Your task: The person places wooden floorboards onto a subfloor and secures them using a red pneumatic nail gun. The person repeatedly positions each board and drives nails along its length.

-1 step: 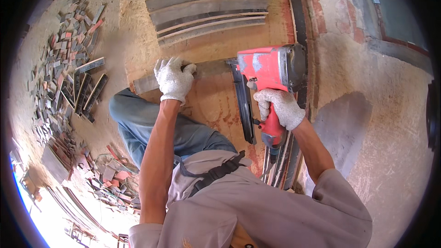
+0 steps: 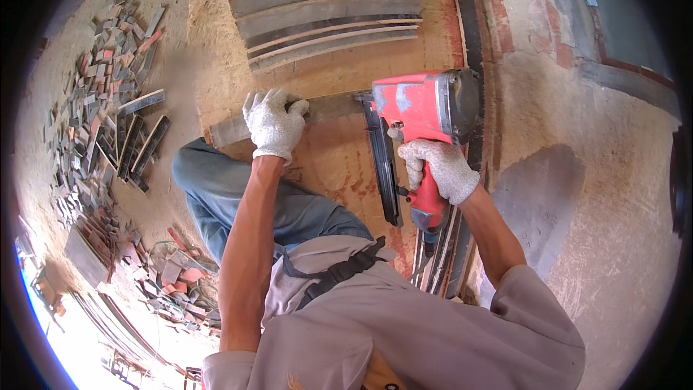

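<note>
A red pneumatic nail gun [image 2: 413, 110] with a black magazine is in my right hand [image 2: 444, 170], whose gloved fingers wrap round its handle. The tool's nose meets the right end of a narrow grey wooden strip [image 2: 330, 111] lying crosswise on a stained board [image 2: 321, 162]. Over on that strip's left part, my gloved left hand [image 2: 276, 126] grips it, fingers reaching across the far edge and thumb to the right. What lies under the gun's nose is hidden.
Several grey strips [image 2: 328, 9] lie stacked beyond my hands. Offcuts [image 2: 108, 94] litter the ground at left, with longer pieces [image 2: 149, 146] nearer my knee. A dark long rail [image 2: 473, 36] runs along the right, beside a worn brick-and-plaster surface [image 2: 538, 94].
</note>
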Action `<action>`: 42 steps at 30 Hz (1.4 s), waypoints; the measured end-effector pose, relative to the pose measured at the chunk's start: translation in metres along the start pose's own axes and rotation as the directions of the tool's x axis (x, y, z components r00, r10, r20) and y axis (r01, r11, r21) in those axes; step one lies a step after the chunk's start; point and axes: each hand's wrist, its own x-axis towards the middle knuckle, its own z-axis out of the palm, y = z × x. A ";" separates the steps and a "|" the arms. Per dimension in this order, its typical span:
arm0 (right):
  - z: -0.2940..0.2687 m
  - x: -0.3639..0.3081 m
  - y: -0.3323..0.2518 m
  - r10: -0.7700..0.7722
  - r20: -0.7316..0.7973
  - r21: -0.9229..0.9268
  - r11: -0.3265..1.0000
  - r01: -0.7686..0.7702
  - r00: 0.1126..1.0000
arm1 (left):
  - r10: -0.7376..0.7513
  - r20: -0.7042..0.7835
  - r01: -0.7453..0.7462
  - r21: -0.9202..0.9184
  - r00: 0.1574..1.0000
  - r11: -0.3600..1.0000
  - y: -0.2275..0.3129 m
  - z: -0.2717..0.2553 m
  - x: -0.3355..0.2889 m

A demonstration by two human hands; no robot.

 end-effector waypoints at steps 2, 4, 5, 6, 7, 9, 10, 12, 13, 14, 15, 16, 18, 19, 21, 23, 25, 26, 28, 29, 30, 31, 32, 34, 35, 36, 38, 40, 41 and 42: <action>0.003 0.002 -0.001 0.011 -0.014 -0.016 1.000 -0.012 1.000 | -0.006 0.016 0.006 0.002 1.000 1.000 0.001 0.000 0.001; 0.008 0.000 -0.005 0.009 -0.014 -0.006 1.000 -0.009 1.000 | 0.002 0.017 -0.002 0.016 1.000 1.000 0.000 0.000 0.001; 0.010 -0.001 -0.006 0.009 -0.014 -0.001 1.000 -0.009 1.000 | -0.007 0.018 0.007 0.011 1.000 1.000 0.000 0.000 0.000; 0.012 -0.002 -0.006 0.012 -0.013 0.016 1.000 -0.012 1.000 | -0.016 0.019 0.016 0.006 1.000 1.000 0.000 -0.001 0.000; 0.012 -0.004 -0.006 0.009 -0.013 0.032 0.999 -0.009 1.000 | -0.023 0.015 0.023 0.000 1.000 1.000 -0.001 -0.001 0.000; 0.005 -0.003 -0.001 -0.020 0.024 0.108 0.994 0.017 1.000 | -0.009 -0.011 0.009 0.006 1.000 1.000 0.000 0.001 0.000; 0.007 -0.003 0.001 -0.007 0.015 0.083 0.997 0.006 1.000 | -0.003 -0.018 0.003 0.012 1.000 1.000 0.000 0.002 -0.001; 0.010 -0.003 0.005 0.017 -0.005 0.032 0.999 -0.017 1.000 | 0.006 -0.002 -0.006 0.032 1.000 0.999 -0.001 0.002 -0.002; 0.019 -0.006 -0.002 0.032 0.016 0.058 0.998 -0.032 0.999 | 0.010 -0.010 -0.010 0.033 1.000 0.999 -0.001 0.002 -0.001; 0.023 -0.005 -0.002 0.023 0.025 0.012 1.000 -0.023 0.999 | 0.015 -0.017 -0.015 0.034 1.000 0.999 -0.001 0.003 -0.001; 0.027 -0.004 -0.003 0.015 0.034 -0.033 0.999 -0.013 0.999 | 0.012 -0.011 -0.012 0.040 1.000 0.999 -0.001 0.002 -0.002; 0.029 -0.002 -0.003 0.006 0.038 -0.079 0.997 -0.003 0.999 | 0.011 -0.005 -0.011 0.042 1.000 0.999 -0.001 0.002 -0.002; 0.030 0.004 -0.001 0.017 0.051 -0.058 0.998 -0.014 0.999 | 0.015 0.002 -0.015 0.040 1.000 0.999 0.000 0.001 -0.002; 0.032 0.006 -0.003 0.009 0.066 -0.057 0.998 -0.005 0.998 | 0.014 -0.002 -0.014 0.040 1.000 0.999 -0.001 0.002 -0.001; 0.033 0.006 -0.004 0.015 0.048 -0.028 1.000 -0.014 0.999 | -0.003 0.011 0.003 0.038 1.000 0.999 -0.002 0.002 0.000; 0.033 0.005 -0.004 0.010 0.043 -0.042 0.999 -0.008 0.999 | -0.038 0.046 0.036 0.040 0.998 0.999 -0.002 0.000 -0.002; 0.033 0.005 -0.003 -0.006 0.051 -0.028 1.000 0.008 0.999 | 0.033 -0.059 -0.031 0.037 0.998 0.999 -0.008 0.001 -0.002; 0.033 0.004 -0.001 -0.027 0.059 -0.012 1.000 0.028 0.998 | 0.071 -0.111 -0.067 0.040 0.991 0.997 -0.013 0.000 -0.001; 0.030 0.006 0.007 -0.071 0.071 0.030 0.997 0.069 0.995 | 0.027 -0.283 0.026 0.182 0.959 0.983 -0.029 -0.013 -0.010; 0.025 0.007 0.013 -0.043 0.074 0.035 0.999 0.041 0.996 | -0.152 -0.251 0.233 0.335 0.956 0.913 -0.037 -0.029 -0.015; 0.022 0.009 0.016 -0.013 0.054 0.044 0.999 0.011 0.998 | -0.358 -0.366 0.485 0.357 0.859 0.798 -0.050 -0.034 -0.017; 0.023 0.011 0.018 0.020 0.050 0.050 0.999 -0.023 0.999 | -0.516 -0.280 0.585 0.306 0.809 0.751 -0.065 -0.052 -0.021; 0.022 0.014 0.016 0.039 0.044 0.050 0.998 -0.041 0.998 | -0.652 -0.191 0.678 0.252 0.734 0.690 -0.076 -0.066 -0.019; 0.021 0.015 0.019 -0.014 0.063 0.031 0.999 0.012 0.998 | -0.690 0.009 0.654 0.310 0.724 0.690 -0.090 -0.069 -0.006; 0.018 0.015 0.022 -0.017 0.060 0.037 0.999 0.015 0.998 | -0.703 0.115 0.639 0.334 0.702 0.693 -0.096 -0.066 -0.004; 0.016 0.015 0.024 -0.021 0.057 0.044 0.999 0.018 0.998 | -0.754 0.137 0.742 0.135 0.642 0.656 -0.102 -0.063 -0.008; 0.008 0.013 0.030 -0.075 0.041 0.040 0.996 0.074 0.996 | -0.807 0.242 0.836 -0.266 0.539 0.479 -0.091 -0.057 -0.004; -0.003 0.011 0.034 -0.089 0.024 0.043 0.995 0.088 0.996 | -0.729 0.494 0.758 -0.651 0.474 0.051 -0.046 -0.044 -0.020; -0.008 0.009 0.036 -0.073 0.024 0.045 0.996 0.072 0.997 | -0.656 0.525 0.722 -0.690 0.542 0.045 -0.035 -0.031 -0.035; -0.011 0.007 0.038 -0.054 0.029 0.044 0.998 0.052 0.998 | -0.582 0.545 0.685 -0.728 0.604 0.029 -0.030 -0.020 -0.047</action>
